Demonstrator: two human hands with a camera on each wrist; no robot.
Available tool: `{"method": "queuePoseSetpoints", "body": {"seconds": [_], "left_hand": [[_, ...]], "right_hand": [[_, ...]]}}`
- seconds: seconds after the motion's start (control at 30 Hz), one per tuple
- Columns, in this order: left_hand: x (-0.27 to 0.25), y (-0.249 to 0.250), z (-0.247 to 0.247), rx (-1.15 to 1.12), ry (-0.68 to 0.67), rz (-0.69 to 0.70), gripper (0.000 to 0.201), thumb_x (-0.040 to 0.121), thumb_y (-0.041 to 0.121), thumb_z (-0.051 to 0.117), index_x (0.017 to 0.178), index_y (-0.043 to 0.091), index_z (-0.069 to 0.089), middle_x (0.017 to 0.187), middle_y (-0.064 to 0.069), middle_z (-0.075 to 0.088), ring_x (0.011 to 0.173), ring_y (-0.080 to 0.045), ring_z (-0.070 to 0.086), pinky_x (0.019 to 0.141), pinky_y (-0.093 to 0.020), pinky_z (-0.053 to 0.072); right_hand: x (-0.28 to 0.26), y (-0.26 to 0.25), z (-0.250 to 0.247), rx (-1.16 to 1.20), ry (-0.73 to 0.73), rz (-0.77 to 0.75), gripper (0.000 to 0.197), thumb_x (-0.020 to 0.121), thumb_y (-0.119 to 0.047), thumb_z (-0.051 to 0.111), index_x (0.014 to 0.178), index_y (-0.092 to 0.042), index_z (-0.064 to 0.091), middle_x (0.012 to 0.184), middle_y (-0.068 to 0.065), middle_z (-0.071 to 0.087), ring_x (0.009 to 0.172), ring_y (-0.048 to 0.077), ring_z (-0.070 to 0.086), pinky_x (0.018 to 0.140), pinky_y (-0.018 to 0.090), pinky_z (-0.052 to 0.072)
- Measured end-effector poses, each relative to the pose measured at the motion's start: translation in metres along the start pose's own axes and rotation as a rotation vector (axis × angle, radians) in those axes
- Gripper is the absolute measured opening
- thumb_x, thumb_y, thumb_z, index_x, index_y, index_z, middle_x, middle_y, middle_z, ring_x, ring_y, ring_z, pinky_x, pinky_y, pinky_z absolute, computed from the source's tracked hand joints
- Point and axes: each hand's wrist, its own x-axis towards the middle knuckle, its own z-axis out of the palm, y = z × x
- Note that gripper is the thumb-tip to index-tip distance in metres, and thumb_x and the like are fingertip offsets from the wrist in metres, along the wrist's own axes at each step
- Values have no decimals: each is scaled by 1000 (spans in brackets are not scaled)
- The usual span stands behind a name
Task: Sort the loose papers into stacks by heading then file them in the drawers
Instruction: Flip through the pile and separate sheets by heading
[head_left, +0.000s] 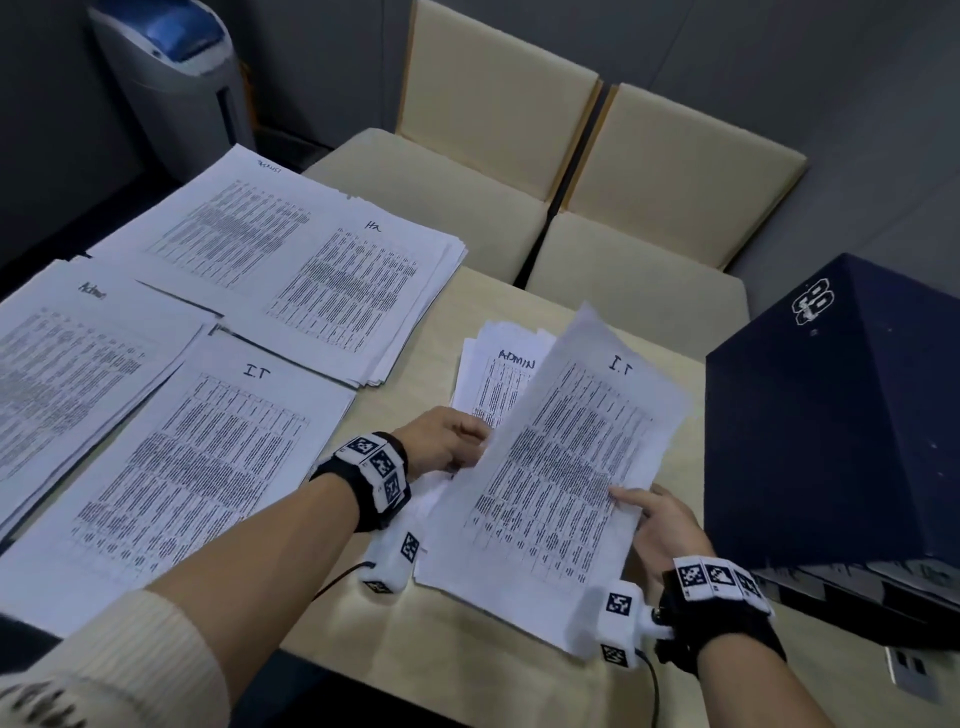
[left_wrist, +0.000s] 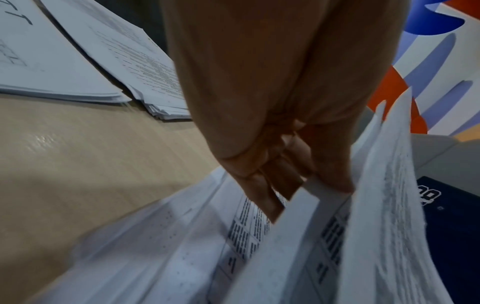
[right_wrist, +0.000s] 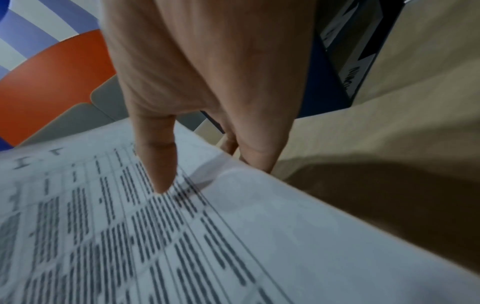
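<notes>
Holding an I.T sheet (head_left: 561, 457) lifted over the unsorted pile (head_left: 498, 374) at the right of the table (head_left: 467, 654), just left of the dark drawer box (head_left: 841, 415). Right hand (head_left: 660, 525) pinching the sheet's right edge, thumb on top of the print, other fingers under the paper (plain in the right wrist view, thumb tip pressed on the table of figures). Left hand (head_left: 447, 447) at the sheet's left edge, fingers curled round paper; from the left wrist view, hard to tell whether only this sheet or a few of the pile's edges as well. Sheet thin, light and limp, likely to sag or curl from one corner, so best taken at both long edges, as now, or flat from beneath; easily creased, and apt to slide off a smooth stack. Long axis running away from the body and leaning a little right, heading at the far end, near end drooping toward the table edge, printed face up. Next sheet in the pile reading ADMIN at its top. Matching I.T stack (head_left: 208, 457) lying near left, Admin stack (head_left: 67, 374) beyond it at far left, HR stack (head_left: 353, 291) behind; sorting seemingly well along, filing not yet begun.
</notes>
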Motion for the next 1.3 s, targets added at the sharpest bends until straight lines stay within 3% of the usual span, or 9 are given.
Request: {"method": "queuePoseSetpoints", "body": {"seconds": [0.2, 0.37, 0.53, 0.7, 0.8, 0.93, 1.07, 1.2, 1.3], "left_hand": [[-2, 18, 16, 14, -17, -89, 27, 83, -14, 51, 91, 6, 67, 73, -3, 67, 56, -11, 60, 52, -19, 44], [8, 28, 22, -83, -5, -10, 44, 88, 44, 69, 117, 11, 66, 111, -2, 73, 103, -19, 69, 94, -34, 51], [9, 60, 36, 1, 331, 310, 30, 87, 31, 73, 98, 3, 71, 75, 9, 69, 67, -9, 63, 60, -19, 50], [-1, 106, 45, -94, 357, 558, 15, 85, 25, 74, 88, 10, 73, 88, -7, 75, 80, -27, 72, 72, -43, 61], [3, 97, 40, -10, 341, 542, 46, 77, 46, 77, 102, 10, 68, 97, -6, 73, 89, -23, 72, 78, -47, 60], [6, 63, 29, 211, 387, 445, 46, 91, 48, 61, 121, 13, 58, 110, -2, 68, 98, -18, 67, 87, -41, 57], [2, 56, 15, 279, 436, 431, 44, 96, 41, 58, 78, 2, 68, 58, 3, 56, 50, -19, 47, 53, -29, 43], [6, 64, 5, 156, 440, 426, 67, 72, 65, 73, 78, -2, 73, 81, -21, 73, 72, -39, 70, 67, -58, 57], [2, 79, 7, 54, 450, 421, 69, 66, 56, 83, 64, -9, 60, 67, -26, 65, 57, -23, 58, 53, -47, 53]], "right_hand": [[2, 2, -4, -29, -38, 3, 46, 76, 17, 61, 119, 1, 62, 114, 25, 69, 98, 39, 69, 94, 52, 52], [-10, -19, 0, -10, -93, -64, 29, 87, 8, 61, 113, -2, 69, 111, 18, 72, 99, 33, 71, 87, 46, 57], [-32, -74, 24, 121, -82, -390, 35, 85, 4, 65, 120, -1, 62, 120, 23, 67, 106, 36, 68, 85, 47, 58], [-60, -105, 46, 86, 10, -700, 42, 81, 2, 74, 120, -8, 63, 113, 10, 72, 108, 30, 68, 93, 43, 54], [-50, -85, 50, -79, 91, -673, 45, 75, -15, 84, 116, -15, 65, 104, -2, 74, 98, 16, 71, 86, 32, 54], [-26, -55, 41, -309, 161, -508, 61, 79, -40, 79, 91, 14, 53, 79, 9, 53, 74, 21, 49, 65, 32, 41], [-32, -54, 37, -359, 107, -537, 46, 81, -38, 76, 71, -4, 47, 68, 8, 42, 63, 19, 39, 61, 30, 35], [-33, -68, 39, -347, 17, -556, 41, 83, -30, 78, 79, 8, 61, 73, 14, 68, 62, 25, 60, 65, 29, 53], [-37, -76, 39, -331, 25, -587, 38, 86, -33, 74, 73, 0, 61, 66, 2, 69, 61, 13, 60, 71, 30, 53]]}}
